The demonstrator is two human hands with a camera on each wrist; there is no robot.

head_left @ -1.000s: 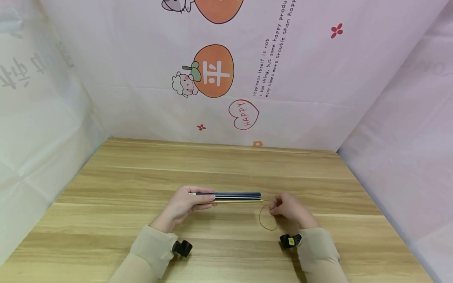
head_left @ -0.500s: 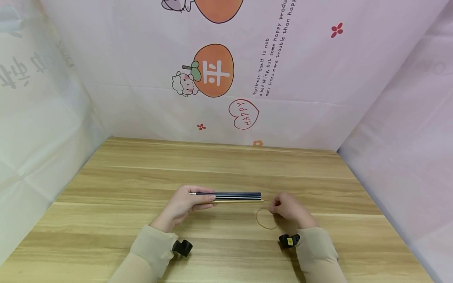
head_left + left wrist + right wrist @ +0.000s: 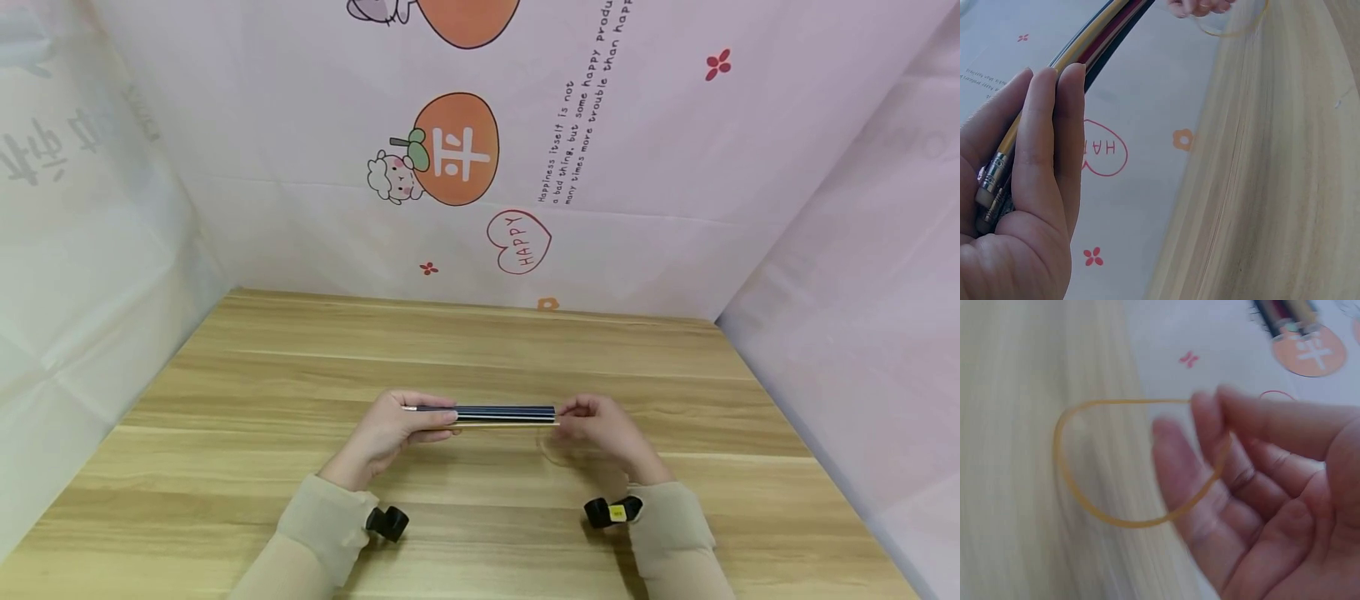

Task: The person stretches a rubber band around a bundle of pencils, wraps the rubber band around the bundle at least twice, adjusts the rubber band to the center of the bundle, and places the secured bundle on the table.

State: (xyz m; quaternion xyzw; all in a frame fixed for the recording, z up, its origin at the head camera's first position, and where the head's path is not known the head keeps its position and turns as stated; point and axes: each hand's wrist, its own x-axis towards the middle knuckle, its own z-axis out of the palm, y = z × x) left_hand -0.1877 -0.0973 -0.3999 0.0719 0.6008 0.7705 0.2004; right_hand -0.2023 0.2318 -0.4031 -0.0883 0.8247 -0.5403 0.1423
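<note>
My left hand (image 3: 386, 432) grips a bundle of pencils (image 3: 506, 414), held level above the table and pointing right. In the left wrist view the fingers lie along a yellow pencil (image 3: 1074, 52), a dark red one and dark ones. Metal-banded eraser ends (image 3: 988, 187) show by the palm. A thin yellow rubber band (image 3: 1132, 523) hangs as a loose loop from my right hand (image 3: 609, 433), pinched between thumb and fingers. That hand is at the bundle's right end in the head view; whether it touches the pencils I cannot tell. The band is blurred there.
The wood-grain table (image 3: 450, 533) spreads around both hands. A printed white cloth (image 3: 622, 250) hangs behind it, with more cloth at both sides. A small black wrist camera (image 3: 387, 523) sits at the left cuff, another wrist camera (image 3: 611, 512) at the right cuff.
My right hand has risen slightly and moved left to the pencils' right end, carrying the rubber band with it. The left hand and the pencils stay nearly still.
</note>
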